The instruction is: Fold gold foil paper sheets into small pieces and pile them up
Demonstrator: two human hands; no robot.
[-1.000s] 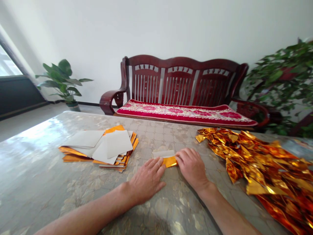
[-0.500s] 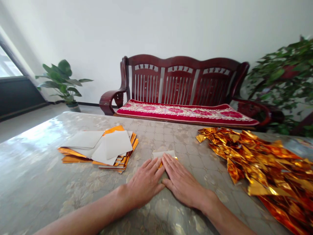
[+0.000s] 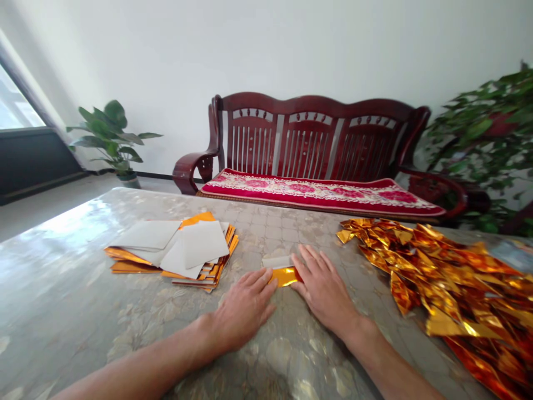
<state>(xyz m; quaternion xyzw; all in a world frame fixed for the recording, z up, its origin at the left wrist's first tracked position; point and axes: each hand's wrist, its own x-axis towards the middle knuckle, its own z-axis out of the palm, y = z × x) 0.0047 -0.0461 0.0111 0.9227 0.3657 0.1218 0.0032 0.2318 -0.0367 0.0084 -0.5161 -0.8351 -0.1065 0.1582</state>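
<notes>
A small sheet of gold foil paper (image 3: 285, 276), with a pale strip along its far side, lies partly folded on the table between my hands. My left hand (image 3: 245, 304) rests flat with its fingertips on the sheet's left end. On the right end lie the outstretched fingers of my right hand (image 3: 322, 283), slightly spread. Both hands are open, and their fingers cover the two ends of the sheet. To the left sits a loose stack of foil paper sheets (image 3: 204, 244), white backs up with orange-gold edges showing. A heap of folded gold foil pieces (image 3: 441, 278) spreads at the right.
The table (image 3: 145, 333) has a shiny, patterned clear cover. Behind it stands a dark red wooden bench (image 3: 308, 150) with a red floral cushion (image 3: 316, 191). Potted plants (image 3: 110, 136) flank the bench. A clear plastic item (image 3: 512, 255) lies at the table's right edge.
My right hand has slid right and away from my left, uncovering the gold middle of the sheet. My left hand has barely moved. The view has shifted slightly.
</notes>
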